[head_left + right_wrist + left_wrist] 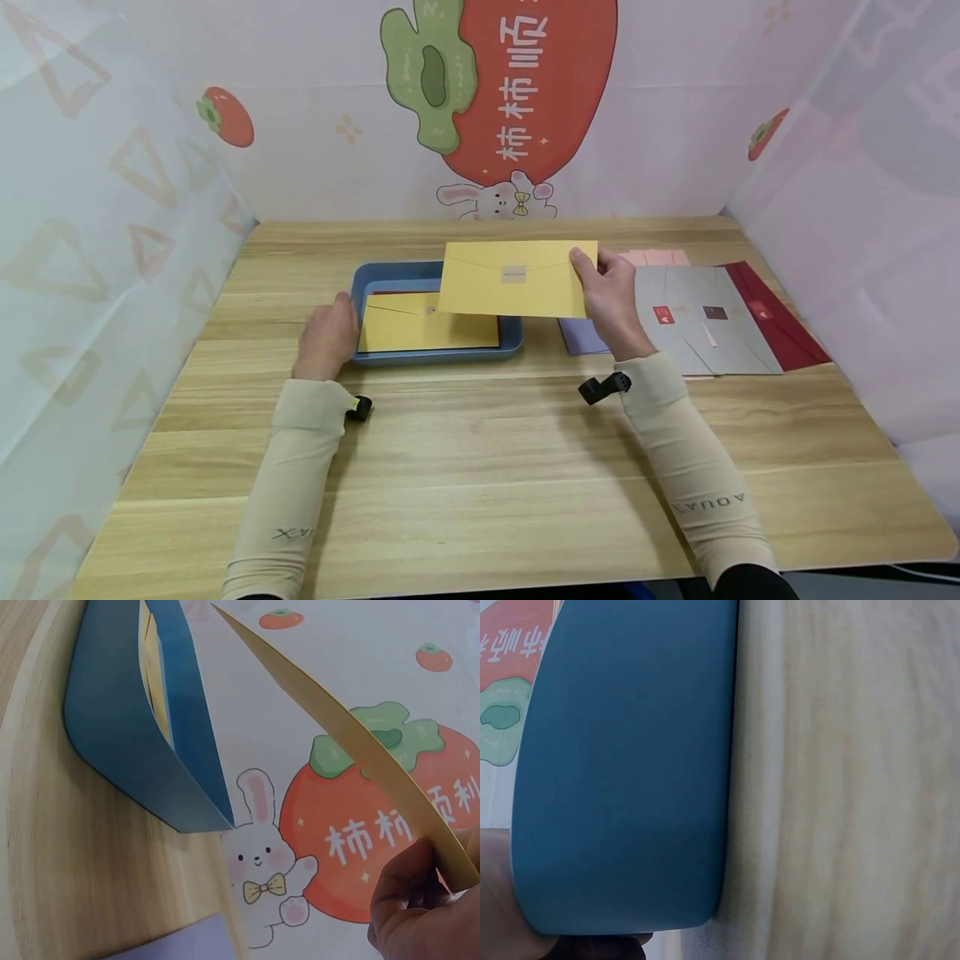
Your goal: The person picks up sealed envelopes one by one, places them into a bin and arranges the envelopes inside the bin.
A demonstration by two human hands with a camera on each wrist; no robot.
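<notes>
My right hand [613,304] pinches a yellow envelope [480,287] by its right end, thumb on the face with the flap and small label. The envelope hangs raised over the right part of a blue tray [420,359]; in the right wrist view it shows nearly edge-on. Inside the tray lies another yellow envelope [412,331], with a dark red edge showing beneath it. At the tray's left end, my left hand [327,337] grips the wall. In the left wrist view the blue wall fills much of the picture, with part of the hand at its lower corner.
Right of the tray, grey envelopes [678,287] with small seals lie beside a dark red envelope [780,321]. A pink envelope [660,257] shows behind them, and a purple one [581,337] sits partly under my right hand. A printed backdrop [300,167] stands behind the wooden table [465,475].
</notes>
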